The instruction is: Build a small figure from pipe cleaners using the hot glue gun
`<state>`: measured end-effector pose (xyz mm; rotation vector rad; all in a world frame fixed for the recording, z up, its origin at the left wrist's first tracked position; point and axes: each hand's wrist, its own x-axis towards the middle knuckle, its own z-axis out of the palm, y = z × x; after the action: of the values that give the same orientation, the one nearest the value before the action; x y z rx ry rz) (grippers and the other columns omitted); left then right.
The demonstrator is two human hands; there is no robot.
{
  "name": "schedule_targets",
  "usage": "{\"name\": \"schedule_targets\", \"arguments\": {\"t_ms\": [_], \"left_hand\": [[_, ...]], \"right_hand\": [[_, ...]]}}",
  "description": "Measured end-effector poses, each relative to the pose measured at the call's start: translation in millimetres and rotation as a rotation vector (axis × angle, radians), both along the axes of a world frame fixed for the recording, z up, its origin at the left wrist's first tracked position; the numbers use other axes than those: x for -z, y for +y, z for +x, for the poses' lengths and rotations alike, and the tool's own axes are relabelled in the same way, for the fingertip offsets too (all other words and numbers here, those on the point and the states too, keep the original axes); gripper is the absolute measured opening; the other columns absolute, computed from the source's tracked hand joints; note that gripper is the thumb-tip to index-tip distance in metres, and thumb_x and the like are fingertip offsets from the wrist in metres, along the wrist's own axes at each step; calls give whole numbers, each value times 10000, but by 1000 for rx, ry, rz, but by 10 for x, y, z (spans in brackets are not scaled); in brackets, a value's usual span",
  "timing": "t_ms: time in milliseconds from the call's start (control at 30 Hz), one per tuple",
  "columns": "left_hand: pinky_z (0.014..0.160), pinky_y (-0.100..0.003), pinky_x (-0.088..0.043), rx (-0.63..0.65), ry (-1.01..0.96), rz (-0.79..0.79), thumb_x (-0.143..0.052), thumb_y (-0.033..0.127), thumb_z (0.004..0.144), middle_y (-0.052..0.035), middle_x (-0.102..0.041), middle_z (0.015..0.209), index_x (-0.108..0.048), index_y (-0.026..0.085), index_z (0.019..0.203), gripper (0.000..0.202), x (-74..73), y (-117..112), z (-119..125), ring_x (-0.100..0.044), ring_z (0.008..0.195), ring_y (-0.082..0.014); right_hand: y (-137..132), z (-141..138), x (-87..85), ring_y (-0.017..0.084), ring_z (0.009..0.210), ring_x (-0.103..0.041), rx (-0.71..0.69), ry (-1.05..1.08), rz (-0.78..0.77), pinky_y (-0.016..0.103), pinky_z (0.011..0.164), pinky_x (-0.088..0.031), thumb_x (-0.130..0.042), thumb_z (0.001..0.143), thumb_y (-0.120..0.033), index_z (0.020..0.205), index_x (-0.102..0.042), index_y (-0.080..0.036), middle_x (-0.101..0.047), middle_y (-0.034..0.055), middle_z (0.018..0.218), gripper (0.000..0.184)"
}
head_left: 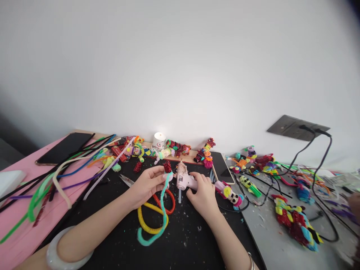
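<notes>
My left hand [149,183] pinches a turquoise pipe cleaner [162,221] at its upper end, where a small dark red fuzzy coil [167,167] sits. The pipe cleaner's free end hangs toward me and curls into a hook. Close by on the right, my right hand [203,193] is wrapped round the handle of a pale pink hot glue gun [184,180]. Its nozzle end is crusted with glue, and a clear glue stick [180,195] pokes out of it toward me. Scissors with yellow and red handles [146,225] lie on the black mat, under the pipe cleaner and partly behind my left hand.
Loose pipe cleaners [60,176] and a dark phone [66,148] lie at left. Along the wall stand pipe-cleaner figures [180,148] and a paper cup [159,141]. Another phone [223,167], more figures [296,223] and black cables [326,176] to a socket are at right.
</notes>
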<state>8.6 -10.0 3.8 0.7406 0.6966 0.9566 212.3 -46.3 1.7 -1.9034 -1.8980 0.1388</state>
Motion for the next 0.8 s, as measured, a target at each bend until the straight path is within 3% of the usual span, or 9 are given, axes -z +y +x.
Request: {"name": "schedule_targets", "arguments": {"t_ms": [100,233,433,633,800], "left_hand": [[602,-171,-529,12,-38,-22,-797,245,667,-19,-667,807,-633,135,873,286,-11,6,-9,-603,623,-68],[592,-166,-537,24,-60,-21,-794,250,672,-36,-687,842,-633,133,889,295,-19,17,-12,-612,609,-68],[577,-159,-532,16,-65,-33,-795,235,671,-32,-679,815,-621,128,861,279,-49,14,-10,-596,584,-58],[574,-158,-517,18,-74,-20,-783,233,686,-2,-640,719,-614,131,846,254,-64,5,-13,-584,581,-61],[574,-151,-504,18,-74,-13,-786,249,681,9,-627,697,-612,138,847,265,-44,1,-17,-586,594,-63]], "right_hand": [[23,38,13,258,911,-568,-24,154,59,369,794,-416,-545,681,-157,1025,-613,-187,-653,72,964,351],[38,61,15,213,778,-619,-87,556,79,306,700,-478,-536,735,-188,972,-630,-168,-692,57,900,256],[23,27,40,263,928,-657,-164,989,71,376,789,-540,-659,730,-304,1047,-668,-182,-716,80,1017,340],[-14,3,19,260,898,-678,-300,1063,-1,367,748,-571,-684,739,-282,1048,-693,-220,-728,68,998,316],[-9,30,66,266,945,-676,-321,1041,-9,399,834,-550,-682,743,-260,1034,-693,-207,-723,75,1039,296]]}}
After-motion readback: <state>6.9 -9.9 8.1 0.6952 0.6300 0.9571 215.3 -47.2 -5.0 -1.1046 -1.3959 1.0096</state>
